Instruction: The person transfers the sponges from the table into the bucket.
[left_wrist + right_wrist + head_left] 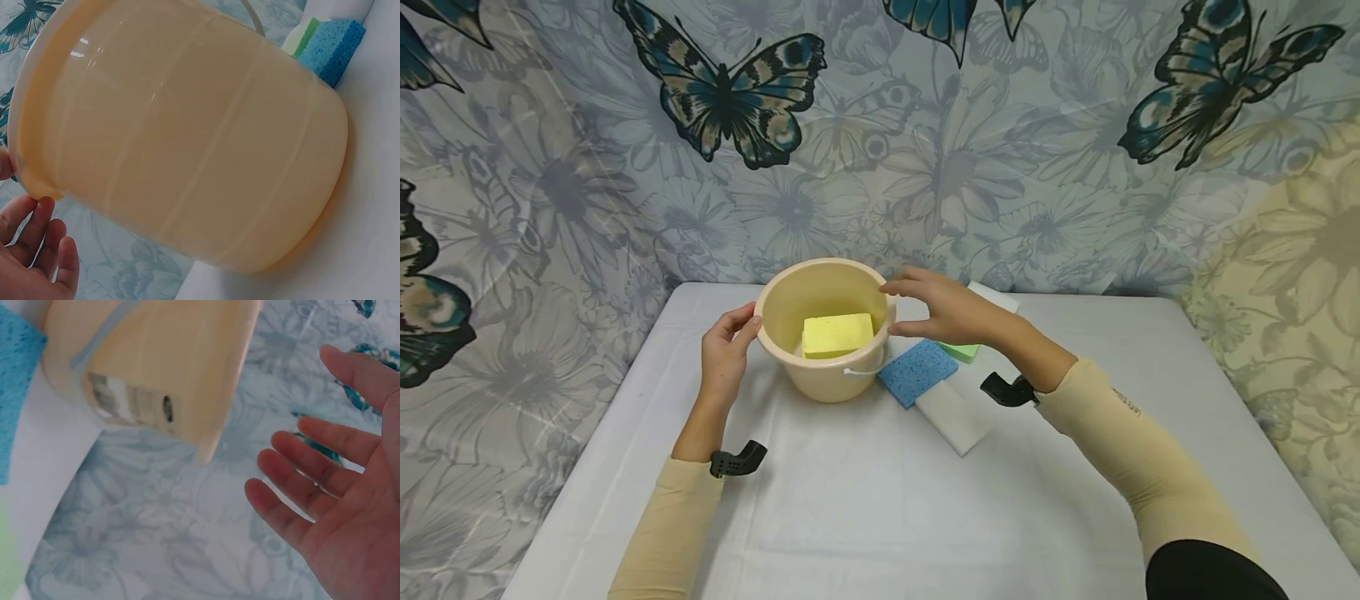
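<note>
A cream plastic bucket [827, 383] stands upright toward the back of the table, and a yellow sponge [837, 335] lies inside it. My left hand [726, 350] pinches the bucket's left rim, the thumb on one side and fingertips under the lip in the left wrist view. At the right rim hovers my right hand [943, 308], its fingers spread and relaxed. The right wrist view shows a gap between that hand and the bucket wall [206, 369], which bears a label. A thin white handle [861, 372] hangs at the bucket's front right.
Just right of the bucket lies a blue sponge [917, 372], with a flat white piece [955, 417] in front of it. Behind are a green sponge [961, 352] and another white piece [996, 296], partly hidden by my right arm. A butterfly-patterned cloth [955, 167] hangs behind the table.
</note>
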Motion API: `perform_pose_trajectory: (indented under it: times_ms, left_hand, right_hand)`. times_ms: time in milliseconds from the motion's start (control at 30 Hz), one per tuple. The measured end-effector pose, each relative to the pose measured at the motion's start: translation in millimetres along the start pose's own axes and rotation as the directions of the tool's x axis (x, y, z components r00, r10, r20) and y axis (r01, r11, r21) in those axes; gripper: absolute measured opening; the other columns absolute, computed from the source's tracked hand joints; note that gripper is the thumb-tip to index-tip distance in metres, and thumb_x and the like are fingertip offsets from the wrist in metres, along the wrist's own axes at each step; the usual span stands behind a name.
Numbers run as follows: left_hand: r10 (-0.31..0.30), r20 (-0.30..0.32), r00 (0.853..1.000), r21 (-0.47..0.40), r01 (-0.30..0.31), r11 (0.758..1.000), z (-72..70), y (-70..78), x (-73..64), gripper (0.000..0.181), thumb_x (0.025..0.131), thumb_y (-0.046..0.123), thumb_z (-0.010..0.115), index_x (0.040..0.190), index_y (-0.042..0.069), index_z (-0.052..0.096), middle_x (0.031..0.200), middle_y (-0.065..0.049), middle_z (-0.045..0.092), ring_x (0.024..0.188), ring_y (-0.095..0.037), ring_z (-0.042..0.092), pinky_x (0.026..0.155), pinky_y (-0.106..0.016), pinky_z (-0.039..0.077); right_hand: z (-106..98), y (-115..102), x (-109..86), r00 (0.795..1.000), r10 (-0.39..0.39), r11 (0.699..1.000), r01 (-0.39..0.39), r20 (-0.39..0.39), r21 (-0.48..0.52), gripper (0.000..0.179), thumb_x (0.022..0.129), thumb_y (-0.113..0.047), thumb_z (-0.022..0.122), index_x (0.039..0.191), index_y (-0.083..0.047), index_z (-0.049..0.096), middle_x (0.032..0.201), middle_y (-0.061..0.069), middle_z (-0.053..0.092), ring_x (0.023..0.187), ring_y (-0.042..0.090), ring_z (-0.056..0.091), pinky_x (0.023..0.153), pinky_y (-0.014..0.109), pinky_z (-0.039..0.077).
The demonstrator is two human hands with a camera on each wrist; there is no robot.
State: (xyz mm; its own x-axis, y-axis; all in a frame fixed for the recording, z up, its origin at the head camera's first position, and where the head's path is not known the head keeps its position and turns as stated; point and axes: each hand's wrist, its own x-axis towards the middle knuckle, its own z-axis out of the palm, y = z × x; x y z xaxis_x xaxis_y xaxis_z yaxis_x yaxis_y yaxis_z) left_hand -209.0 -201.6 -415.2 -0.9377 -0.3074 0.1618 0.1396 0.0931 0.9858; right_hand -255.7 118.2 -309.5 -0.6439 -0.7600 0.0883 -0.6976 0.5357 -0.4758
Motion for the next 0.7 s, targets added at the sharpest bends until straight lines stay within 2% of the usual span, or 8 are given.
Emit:
perform_pose_trajectory:
  times_ms: [400,567,700]
  left_hand:
    - [0.004,-0.005,1.000,0.003,-0.004,1.000,0.5,-0.5,-0.1,0.036,0.096,0.014,0.061,0.128,-0.004,0.059,0.103,0.017,0.061,0.101,-0.004,0.056,0.085,-0.010,0.048]
    - [0.005,-0.007,1.000,0.000,-0.005,1.000,0.9,-0.1,-0.3,0.036,0.096,0.013,0.061,0.128,-0.004,0.059,0.102,0.019,0.061,0.101,-0.003,0.055,0.085,-0.009,0.048]
    - [0.002,-0.006,1.000,0.000,-0.002,1.000,1.2,0.5,-0.7,0.036,0.096,0.013,0.061,0.128,-0.004,0.059,0.102,0.019,0.061,0.101,-0.003,0.056,0.085,-0.009,0.048]
  right_hand:
    - [8,23,-42.0,0.990,0.137,0.989,-0.135,-0.035,0.062,0.055,0.090,-0.029,0.070,0.137,-0.005,0.054,0.130,0.012,0.056,0.118,0.028,0.055,0.091,0.045,0.053]
    - [25,38,-54.4,0.984,0.179,0.981,-0.178,-0.012,0.080,0.056,0.090,-0.030,0.070,0.136,-0.004,0.054,0.131,0.013,0.057,0.117,0.031,0.056,0.089,0.045,0.054]
    - [47,52,-65.4,0.981,0.195,0.977,-0.196,0.023,0.083,0.056,0.091,-0.032,0.069,0.135,0.000,0.054,0.128,0.017,0.058,0.115,0.036,0.057,0.090,0.050,0.053]
